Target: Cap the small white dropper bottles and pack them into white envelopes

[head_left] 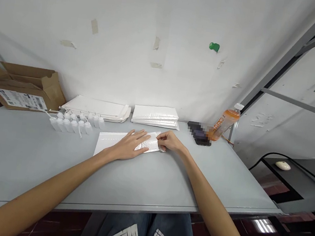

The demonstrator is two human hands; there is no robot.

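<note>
A white bubble mailer (150,143) lies crosswise on the grey table in front of me, smooth at its left part and shiny and bumpy at its right part. My left hand (131,144) rests flat on its middle, fingers stretched out, and covers part of it. At the right end of the mailer, my right hand (169,141) is closed, thumb and fingers pinching the edge. What is under the left palm is hidden.
Several small white bottles (71,125) stand at the left, before a stack of white mailers (95,106). Another mailer stack (155,114) lies near the wall. An open cardboard box (25,87), a dark phone (201,137) and an orange drink bottle (225,123) flank them.
</note>
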